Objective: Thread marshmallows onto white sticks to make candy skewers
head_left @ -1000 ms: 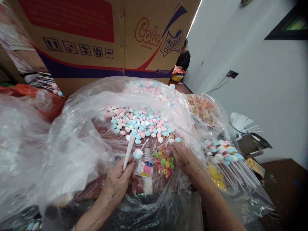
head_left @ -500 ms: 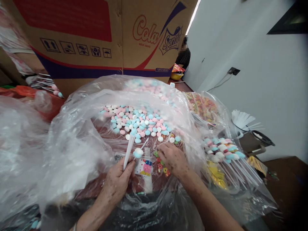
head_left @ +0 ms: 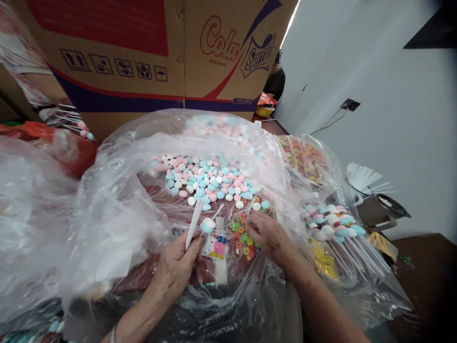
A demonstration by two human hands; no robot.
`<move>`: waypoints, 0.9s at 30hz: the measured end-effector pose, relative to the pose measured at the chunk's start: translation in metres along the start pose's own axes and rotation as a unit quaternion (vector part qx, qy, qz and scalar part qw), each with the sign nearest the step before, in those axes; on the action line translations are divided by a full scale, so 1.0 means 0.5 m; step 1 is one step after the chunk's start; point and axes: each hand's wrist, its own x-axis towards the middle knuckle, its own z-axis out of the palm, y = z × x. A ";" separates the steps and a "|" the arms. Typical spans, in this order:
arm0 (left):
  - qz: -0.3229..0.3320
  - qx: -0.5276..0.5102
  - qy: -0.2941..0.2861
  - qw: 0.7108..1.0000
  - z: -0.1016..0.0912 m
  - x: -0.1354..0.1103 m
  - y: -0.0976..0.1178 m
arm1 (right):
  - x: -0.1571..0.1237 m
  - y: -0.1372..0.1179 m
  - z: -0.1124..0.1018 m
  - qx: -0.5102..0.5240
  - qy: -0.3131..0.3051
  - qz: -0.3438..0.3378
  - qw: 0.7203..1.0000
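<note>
My left hand [head_left: 177, 267] is closed round a bunch of white sticks [head_left: 194, 221]; one stick carries a white and blue candy [head_left: 207, 224]. My right hand [head_left: 268, 237] rests palm down on a small heap of coloured ring candies [head_left: 243, 236], fingers bent over them; what its fingertips hold is hidden. Both hands reach into a large clear plastic bag [head_left: 117, 205]. Behind the rings lies a pile of pink, blue and white round candies [head_left: 209, 181]. A small printed packet [head_left: 215, 247] lies between my hands.
A big "Cola" cardboard box [head_left: 150, 57] stands behind the bag. To the right lie finished candy sticks [head_left: 335, 224], a bag of coloured rings [head_left: 303, 159] and a cup of white sticks [head_left: 360, 178]. Another person [head_left: 274, 78] sits far back by the white wall.
My right hand went left over the ring candies, then drew slightly back right, uncovering some of them. My left hand keeps its hold on the sticks.
</note>
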 end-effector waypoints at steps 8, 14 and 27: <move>-0.008 0.012 0.000 1.000 -0.001 -0.002 0.009 | 0.012 0.003 0.018 -0.085 -0.038 -0.022 0.995; 0.054 0.040 -0.027 0.997 -0.006 -0.007 0.019 | 0.019 0.001 0.007 0.218 0.064 0.059 0.972; 0.100 0.068 -0.066 0.990 -0.006 -0.013 0.024 | 0.052 -0.055 0.000 0.618 0.061 0.110 0.776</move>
